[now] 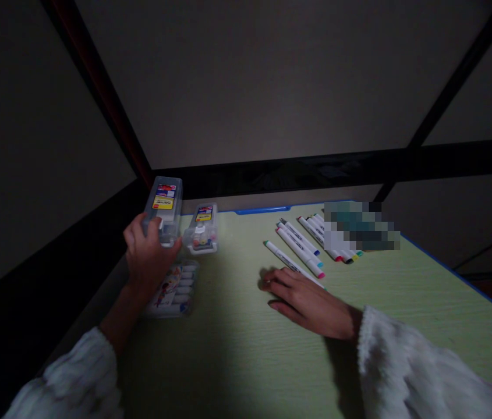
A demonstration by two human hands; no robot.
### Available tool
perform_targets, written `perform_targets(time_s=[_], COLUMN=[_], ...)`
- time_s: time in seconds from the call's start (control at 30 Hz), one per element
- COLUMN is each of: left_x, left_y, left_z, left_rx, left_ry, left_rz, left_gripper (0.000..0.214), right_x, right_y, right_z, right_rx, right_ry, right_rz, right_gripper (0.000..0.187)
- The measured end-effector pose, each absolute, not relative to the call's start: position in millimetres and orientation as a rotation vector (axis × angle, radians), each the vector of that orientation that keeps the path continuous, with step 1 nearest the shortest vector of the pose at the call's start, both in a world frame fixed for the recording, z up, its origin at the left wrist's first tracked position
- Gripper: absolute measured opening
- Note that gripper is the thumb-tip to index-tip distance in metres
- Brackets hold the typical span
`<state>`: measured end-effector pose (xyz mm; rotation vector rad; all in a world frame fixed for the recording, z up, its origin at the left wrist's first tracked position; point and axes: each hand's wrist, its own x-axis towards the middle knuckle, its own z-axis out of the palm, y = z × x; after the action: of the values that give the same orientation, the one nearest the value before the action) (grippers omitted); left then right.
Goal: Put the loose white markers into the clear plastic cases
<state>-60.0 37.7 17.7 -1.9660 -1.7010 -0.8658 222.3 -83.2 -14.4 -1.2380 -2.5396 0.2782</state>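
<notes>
At the table's far left corner, my left hand [147, 250] grips the near end of a clear plastic marker case [167, 201] with a yellow label. Beside it lies a smaller clear case [202, 227] with some coloured caps visible inside. Partly under my left forearm is a flat clear pack of markers [182, 285]. My right hand [307, 299] rests on the table, fingers apart and slightly bent, holding nothing visible. Just beyond its fingers lies a white marker with green ends [287, 259]. Several white markers [300, 250] with pink, light blue and dark blue ends lie farther back.
Another row of white markers [326, 238] lies at the back right, beside a pixelated patch. The pale green table [237, 326] has a blue edge with a raised blue strip [263, 210] at the back. A panelled wall [272, 105] stands close behind.
</notes>
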Motion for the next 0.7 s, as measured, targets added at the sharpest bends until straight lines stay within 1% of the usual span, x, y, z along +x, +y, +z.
perform_targets(time_s=[0.2,0.33,0.6,0.7], left_x=[-58.8,-57.7,-38.7,-29.2], left_y=[31.8,28.0,11.1,2.8], left_z=[20.9,20.7,26.2,24.3], left_rx=[-1.953,-1.945,-1.956,-2.051], left_ry=[-1.611,-1.39,-0.846,-0.764], left_rz=[-0.989,-1.082,-1.27,-1.226], left_gripper=[0.044,0.042,0.059,0.06], right_x=[221.9,221.8,221.8,221.7], right_y=[-83.5,-83.3,-83.6,-83.8], right_z=[-13.0,-12.6,-13.9,-13.6], right_rx=[-1.249,-1.247,-1.245,-1.247], right_ry=[-2.542,-2.537,-2.528,-2.531], right_rz=[0.282,0.287,0.272,0.268], right_gripper=[0.026,0.025,0.025,0.025])
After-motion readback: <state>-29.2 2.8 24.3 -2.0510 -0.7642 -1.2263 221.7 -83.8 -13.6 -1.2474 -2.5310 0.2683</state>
